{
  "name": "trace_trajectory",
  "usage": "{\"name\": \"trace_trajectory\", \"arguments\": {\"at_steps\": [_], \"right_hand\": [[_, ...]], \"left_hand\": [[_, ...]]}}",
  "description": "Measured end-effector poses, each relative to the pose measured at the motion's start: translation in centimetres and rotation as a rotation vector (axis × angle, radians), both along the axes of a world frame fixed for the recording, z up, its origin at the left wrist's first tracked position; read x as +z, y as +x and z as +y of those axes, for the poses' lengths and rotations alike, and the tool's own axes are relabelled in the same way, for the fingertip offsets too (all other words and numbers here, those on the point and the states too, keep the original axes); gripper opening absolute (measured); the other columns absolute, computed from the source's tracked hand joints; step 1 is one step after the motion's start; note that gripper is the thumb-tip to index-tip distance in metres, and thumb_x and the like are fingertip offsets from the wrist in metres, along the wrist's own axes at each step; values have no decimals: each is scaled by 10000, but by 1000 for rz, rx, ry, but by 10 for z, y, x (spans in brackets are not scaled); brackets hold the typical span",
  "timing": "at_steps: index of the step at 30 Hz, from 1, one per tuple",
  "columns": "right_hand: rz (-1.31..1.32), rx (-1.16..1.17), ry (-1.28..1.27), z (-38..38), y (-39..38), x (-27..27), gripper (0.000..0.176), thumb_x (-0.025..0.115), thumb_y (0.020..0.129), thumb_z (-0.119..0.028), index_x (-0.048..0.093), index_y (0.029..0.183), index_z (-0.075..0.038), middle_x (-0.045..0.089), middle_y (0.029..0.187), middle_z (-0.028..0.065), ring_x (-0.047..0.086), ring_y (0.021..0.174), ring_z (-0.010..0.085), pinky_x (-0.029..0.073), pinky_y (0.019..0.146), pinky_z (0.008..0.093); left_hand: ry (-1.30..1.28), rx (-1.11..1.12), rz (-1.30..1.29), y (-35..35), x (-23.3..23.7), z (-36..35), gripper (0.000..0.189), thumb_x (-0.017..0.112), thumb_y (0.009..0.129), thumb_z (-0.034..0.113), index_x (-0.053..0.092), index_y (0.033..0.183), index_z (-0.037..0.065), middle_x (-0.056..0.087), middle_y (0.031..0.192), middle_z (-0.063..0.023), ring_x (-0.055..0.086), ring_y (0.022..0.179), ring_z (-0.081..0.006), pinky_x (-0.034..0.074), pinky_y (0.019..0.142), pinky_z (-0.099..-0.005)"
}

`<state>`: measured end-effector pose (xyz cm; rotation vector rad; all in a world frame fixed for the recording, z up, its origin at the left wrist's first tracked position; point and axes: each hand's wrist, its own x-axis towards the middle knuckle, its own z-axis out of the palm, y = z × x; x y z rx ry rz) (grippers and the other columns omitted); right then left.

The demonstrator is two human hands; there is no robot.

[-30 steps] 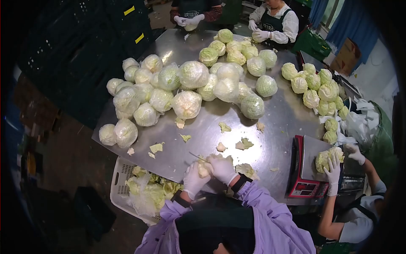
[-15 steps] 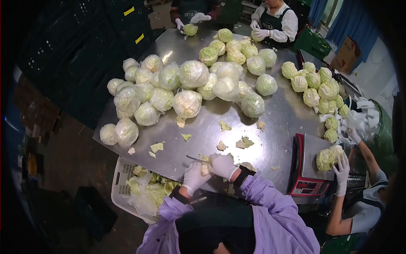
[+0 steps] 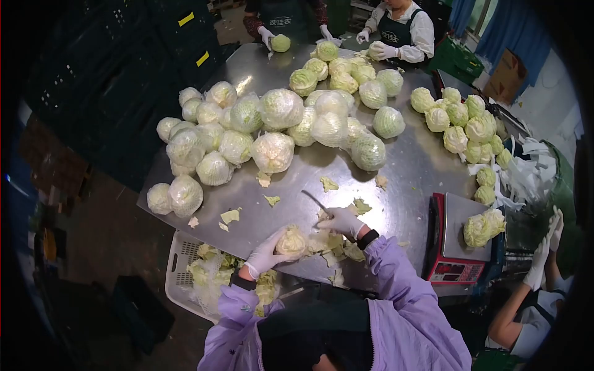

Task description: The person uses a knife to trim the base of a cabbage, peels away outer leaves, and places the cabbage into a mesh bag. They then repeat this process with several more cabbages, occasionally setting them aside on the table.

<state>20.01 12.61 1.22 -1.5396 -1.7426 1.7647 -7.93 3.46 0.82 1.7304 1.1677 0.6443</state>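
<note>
I'm cupping a pale, roundish, leafy cabbage (image 3: 291, 243) in the white-gloved left hand (image 3: 265, 254), tucked against the fingers. It's probably feeling firm and middling heavy, leaves tearing easily, so I'd be holding it by that broad side. The fingers are curving round it. Up and right, the white-gloved right hand (image 3: 343, 222) is gripping a slim dark-bladed knife (image 3: 314, 199), tip pointing away-left. Beyond both, round film-wrapped cabbages (image 3: 281, 109) are sitting piled.
</note>
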Motion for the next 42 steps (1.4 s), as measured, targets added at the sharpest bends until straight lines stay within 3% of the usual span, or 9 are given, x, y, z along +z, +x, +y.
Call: {"name": "trace_trajectory", "arguments": {"at_steps": [5, 6, 10, 15, 18, 27, 33, 38, 42], "right_hand": [[-359, 258, 583, -54, -59, 26, 680, 670, 758, -539, 567, 1154, 3, 653, 1014, 223, 641, 868, 383, 502, 762, 442], [-379, 152, 693, -59, -67, 22, 464, 623, 829, -425, 628, 1002, 5, 655, 821, 212, 668, 769, 288, 510, 708, 397], [-162, -239, 220, -23, -41, -18, 442, 518, 864, -375, 661, 928, 38, 643, 854, 274, 639, 873, 385, 496, 766, 436], [-242, -228, 291, -19, -16, -34, 414, 560, 846, -351, 631, 1094, -27, 657, 966, 216, 637, 894, 376, 506, 760, 413], [-295, -20, 712, -48, -39, 8, 618, 639, 817, -364, 433, 1333, -93, 624, 1046, 191, 627, 883, 377, 508, 738, 443], [-2, -299, 363, -58, -72, -40, 289, 590, 865, -284, 653, 958, -17, 649, 786, 184, 647, 714, 277, 493, 663, 358], [102, -495, 223, -44, -23, -28, 237, 592, 866, -198, 638, 936, 23, 626, 691, 111, 558, 628, 138, 467, 606, 302], [-284, -506, 605, -62, 56, 13, 326, 655, 838, -252, 610, 1058, -16, 639, 758, 163, 629, 691, 263, 485, 621, 378], [-496, -755, 499, -83, 107, -62, 436, 647, 843, -251, 526, 1172, 9, 632, 903, 190, 639, 776, 275, 503, 644, 377]], "left_hand": [[-52, 107, 236, 17, 20, -7, 771, 803, 716, 232, 425, 1350, 9, 490, 1338, -197, 489, 1232, -321, 405, 1016, -366], [-106, 135, 349, 19, 20, -9, 770, 808, 710, 219, 428, 1347, 11, 508, 1322, -190, 493, 1231, -309, 408, 1012, -363], [36, 178, 98, 0, -2, -24, 766, 797, 720, 143, 405, 1368, 30, 501, 1326, -180, 506, 1224, -292, 419, 1010, -357], [-249, 261, -236, -22, -32, -48, 899, 833, 659, 61, 332, 1406, 42, 415, 1394, -166, 479, 1249, -276, 405, 1045, -359], [86, 288, 24, -10, -34, -55, 996, 881, 606, 204, 291, 1384, 10, 377, 1387, -200, 366, 1325, -333, 357, 1070, -396], [152, 392, 57, 13, -22, -40, 833, 829, 675, 194, 356, 1335, 5, 426, 1324, -179, 445, 1235, -320, 362, 1049, -382], [-632, 492, -1357, -9, -14, -50, 537, 536, 886, 255, 383, 1361, 55, 443, 1369, -163, 461, 1252, -339, 391, 1046, -479], [-727, 453, -1695, -10, -9, -43, 764, 418, 858, 623, 383, 1378, 64, 437, 1359, -257, 600, 1007, -415, 562, 629, -416], [-772, 113, -1912, -5, 9, -37, 567, 415, 905, 507, 427, 1366, 176, 489, 1297, -247, 553, 1122, -413, 543, 843, -457]]}}
